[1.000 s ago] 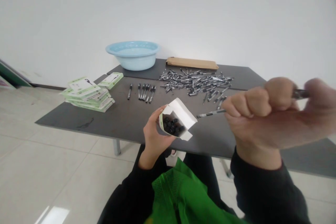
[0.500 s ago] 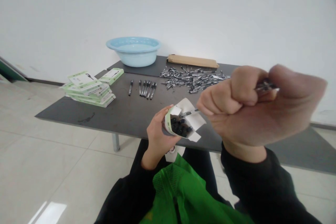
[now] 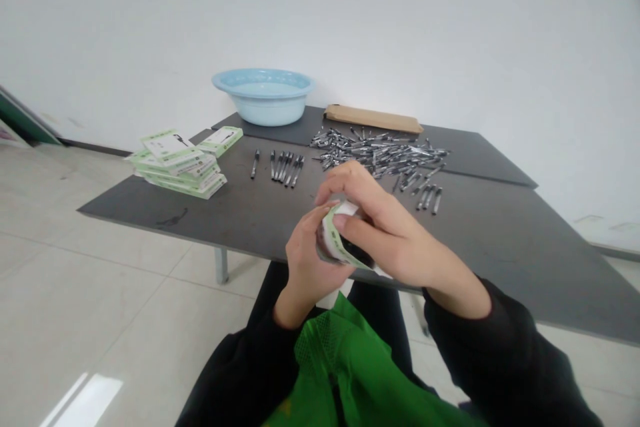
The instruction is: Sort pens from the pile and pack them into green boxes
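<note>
My left hand (image 3: 311, 253) is wrapped round a small green-and-white pen box (image 3: 332, 235), tilted just above the table's front edge. Over the box's open end lies my right hand (image 3: 380, 230), its thumb on the near flap and its fingers bent round the far side. Dark pen ends show in part inside the box; the right hand hides the rest of the opening. Beyond the hands is a heap of black-and-clear pens (image 3: 385, 150). A short row of pens (image 3: 287, 169) lies to the left, with a single pen (image 3: 255, 164) beside it.
Stacked green-and-white pen boxes (image 3: 180, 167) stand on the left of the dark table (image 3: 480, 247), with another box (image 3: 221, 140) behind them. A light-blue basin (image 3: 270, 107) and a flat brown carton (image 3: 374, 118) are at the back. A few pens (image 3: 429, 199) lie on the right.
My right hand has come down and left from its raised place onto the box's open end. The pen seen at the opening, and the raised flaps, are now covered by it.
</note>
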Motion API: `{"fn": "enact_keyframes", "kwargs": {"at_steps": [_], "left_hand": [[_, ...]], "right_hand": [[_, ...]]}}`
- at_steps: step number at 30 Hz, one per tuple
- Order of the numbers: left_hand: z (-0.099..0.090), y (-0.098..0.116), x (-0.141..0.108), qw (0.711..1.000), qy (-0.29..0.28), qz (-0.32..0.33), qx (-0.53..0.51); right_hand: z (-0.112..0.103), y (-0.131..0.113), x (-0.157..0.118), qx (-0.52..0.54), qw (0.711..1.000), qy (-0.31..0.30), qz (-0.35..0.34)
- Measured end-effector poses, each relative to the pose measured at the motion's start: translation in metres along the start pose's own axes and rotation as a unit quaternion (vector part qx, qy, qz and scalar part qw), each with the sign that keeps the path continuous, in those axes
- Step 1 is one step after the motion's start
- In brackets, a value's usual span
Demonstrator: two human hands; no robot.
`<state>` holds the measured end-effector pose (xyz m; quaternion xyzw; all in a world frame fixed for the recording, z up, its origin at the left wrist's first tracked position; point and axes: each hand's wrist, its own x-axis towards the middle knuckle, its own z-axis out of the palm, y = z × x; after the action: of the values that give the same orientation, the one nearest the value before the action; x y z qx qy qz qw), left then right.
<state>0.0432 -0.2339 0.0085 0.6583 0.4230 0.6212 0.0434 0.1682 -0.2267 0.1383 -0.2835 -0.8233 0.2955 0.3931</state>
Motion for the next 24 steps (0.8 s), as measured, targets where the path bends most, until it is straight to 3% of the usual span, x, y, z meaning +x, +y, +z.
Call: {"fn": "enact_keyframes", "kwargs": {"at_steps": [4,8,14,17,19,24], "left_hand": [[0.001,-0.001,-0.002,1.0,0.005,-0.007,-0.015],[0.001,-0.004,-0.005,0.999,-0.001,-0.028,-0.022],[0.014,-0.01,-0.008,0.998,-0.01,-0.056,-0.007],[0.022,-0.013,-0.011,0.998,-0.021,-0.066,-0.001],[0.025,-0.014,-0.013,0.997,-0.028,-0.071,0.001],[0.025,-0.014,-0.012,0.996,-0.024,-0.089,0.006]], "right_hand": [[-0.007,0.01,-0.01,-0.048,0.998,-0.01,0.03],[-0.019,0.022,-0.028,0.006,0.995,0.079,0.063],[-0.012,0.044,-0.049,0.095,0.982,0.095,0.13],[0.0,0.051,-0.051,0.023,0.981,0.176,0.077],[0.004,0.051,-0.05,-0.067,0.978,0.196,0.036],[0.004,0.042,-0.043,-0.214,0.969,0.12,0.006]]}}
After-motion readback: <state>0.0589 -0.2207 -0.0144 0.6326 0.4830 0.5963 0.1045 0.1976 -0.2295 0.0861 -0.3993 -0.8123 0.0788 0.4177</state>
